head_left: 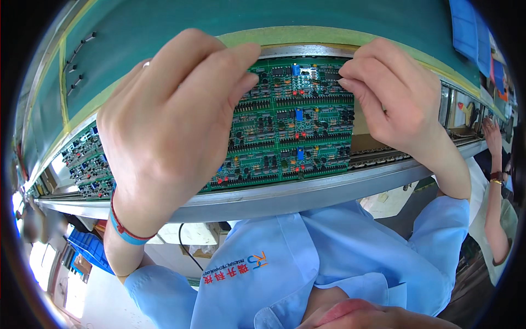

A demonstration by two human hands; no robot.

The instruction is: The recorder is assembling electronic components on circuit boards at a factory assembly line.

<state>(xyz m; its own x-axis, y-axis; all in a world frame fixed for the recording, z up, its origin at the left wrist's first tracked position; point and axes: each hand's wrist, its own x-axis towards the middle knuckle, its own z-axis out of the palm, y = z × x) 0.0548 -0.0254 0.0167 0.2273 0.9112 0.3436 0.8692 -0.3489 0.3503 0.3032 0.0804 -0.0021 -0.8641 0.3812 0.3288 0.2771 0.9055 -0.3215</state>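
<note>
My left hand (170, 109) arches over the left part of a green circuit board panel (315, 112). Its thumb and index fingertip are bent with a gap between them, and nothing shows in that gap. My right hand (400, 93) is at the panel's upper right corner, thumb and fingertips pinched close together beside a black chip (332, 75). Whatever may be in that pinch is too small to make out. Rows of black pins, blue box-shaped parts (299, 114) and small red parts (300, 136) cover the panel. My left hand hides some of it.
The panel sits in a metal-railed conveyor track (274, 197), with another populated board (85, 159) to the left. Loose black multi-pin parts (74, 68) lie on the green mat (131, 33). Blue bins (468, 33) stand far right. Another person's arm (495, 192) reaches in there.
</note>
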